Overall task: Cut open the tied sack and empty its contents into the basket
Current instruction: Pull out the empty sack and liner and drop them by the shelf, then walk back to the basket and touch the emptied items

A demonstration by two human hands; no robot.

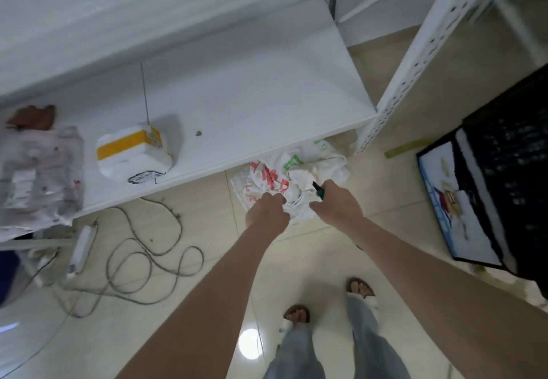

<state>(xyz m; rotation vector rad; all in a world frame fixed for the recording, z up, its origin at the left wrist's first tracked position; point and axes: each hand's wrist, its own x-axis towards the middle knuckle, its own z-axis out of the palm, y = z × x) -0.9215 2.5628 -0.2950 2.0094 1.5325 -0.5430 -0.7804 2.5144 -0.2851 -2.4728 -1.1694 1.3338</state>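
Observation:
A white woven sack point(299, 175) with red and green print stands on the tiled floor, partly under the edge of a white shelf. My left hand point(268, 211) grips the bunched fabric near its top. My right hand point(336, 200) holds a small dark-and-green cutting tool point(318, 189) with its tip against the gathered neck of the sack. A black mesh basket point(510, 171) stands at the right edge of the view, well apart from the sack.
The low white shelf point(237, 105) carries a white-and-yellow package point(135, 153) and a patterned bag point(38, 177). A power strip and looping cables point(139, 257) lie on the floor at left. A perforated white rack post point(415, 52) rises at right. A blue-printed board point(456, 206) leans by the basket. My feet are below.

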